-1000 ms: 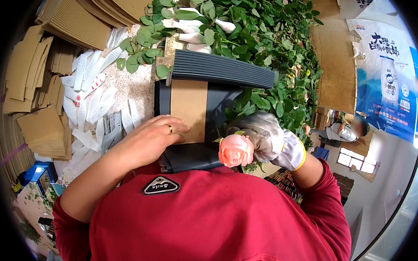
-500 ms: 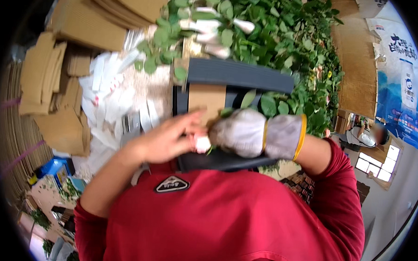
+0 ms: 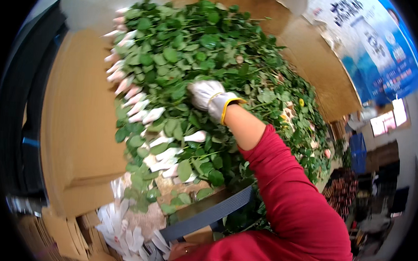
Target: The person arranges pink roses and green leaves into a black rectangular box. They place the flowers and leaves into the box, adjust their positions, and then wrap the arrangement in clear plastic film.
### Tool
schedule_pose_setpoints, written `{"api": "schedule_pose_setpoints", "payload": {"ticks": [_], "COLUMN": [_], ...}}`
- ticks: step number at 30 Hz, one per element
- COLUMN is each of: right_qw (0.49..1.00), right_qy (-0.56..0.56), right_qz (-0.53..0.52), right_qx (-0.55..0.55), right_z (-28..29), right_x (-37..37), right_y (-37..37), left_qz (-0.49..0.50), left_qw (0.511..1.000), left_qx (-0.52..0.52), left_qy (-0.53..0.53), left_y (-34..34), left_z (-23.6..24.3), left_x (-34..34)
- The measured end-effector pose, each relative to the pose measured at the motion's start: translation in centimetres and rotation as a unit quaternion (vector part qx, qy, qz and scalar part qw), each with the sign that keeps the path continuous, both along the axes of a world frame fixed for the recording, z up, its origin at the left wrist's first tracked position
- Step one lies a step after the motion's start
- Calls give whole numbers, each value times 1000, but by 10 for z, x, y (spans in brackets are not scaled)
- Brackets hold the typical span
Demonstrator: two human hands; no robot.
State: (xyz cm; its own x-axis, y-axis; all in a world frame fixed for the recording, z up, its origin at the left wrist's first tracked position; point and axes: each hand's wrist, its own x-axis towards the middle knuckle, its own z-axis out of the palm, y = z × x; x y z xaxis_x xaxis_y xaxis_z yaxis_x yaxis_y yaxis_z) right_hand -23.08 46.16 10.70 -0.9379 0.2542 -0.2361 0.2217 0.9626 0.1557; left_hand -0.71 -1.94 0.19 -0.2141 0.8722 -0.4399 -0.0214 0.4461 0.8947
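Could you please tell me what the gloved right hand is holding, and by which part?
It cannot be told: the right hand in its grey work glove is buried among the leafy green rose stems, fingers hidden.

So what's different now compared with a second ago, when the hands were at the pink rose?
The gloved right hand has left the pink rose and reached out into the pile of leafy rose stems; whether it grips one is hidden. The rose is out of sight. The bare left hand has dropped low, near the dark ribbed tray. The head has swung toward the pile. The cardboard sheets stay put.
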Motion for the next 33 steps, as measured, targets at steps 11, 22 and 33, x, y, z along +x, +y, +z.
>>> {"api": "schedule_pose_setpoints", "payload": {"ticks": [11,22,33], "right_qw": [971,964,993], "right_qy": [-13,-95,-62], "right_qz": [111,7,82], "right_qx": [-211,-249,-61], "right_z": [123,22,-26], "right_x": [154,136,180], "right_y": [-66,-92,-38], "left_qz": [59,68,15], "left_qw": [980,997,992], "left_qx": [170,-19,68], "left_qy": [83,11,104], "left_y": [6,-7,7], "left_z": [50,38,63], "left_x": [-11,-11,-15]}}
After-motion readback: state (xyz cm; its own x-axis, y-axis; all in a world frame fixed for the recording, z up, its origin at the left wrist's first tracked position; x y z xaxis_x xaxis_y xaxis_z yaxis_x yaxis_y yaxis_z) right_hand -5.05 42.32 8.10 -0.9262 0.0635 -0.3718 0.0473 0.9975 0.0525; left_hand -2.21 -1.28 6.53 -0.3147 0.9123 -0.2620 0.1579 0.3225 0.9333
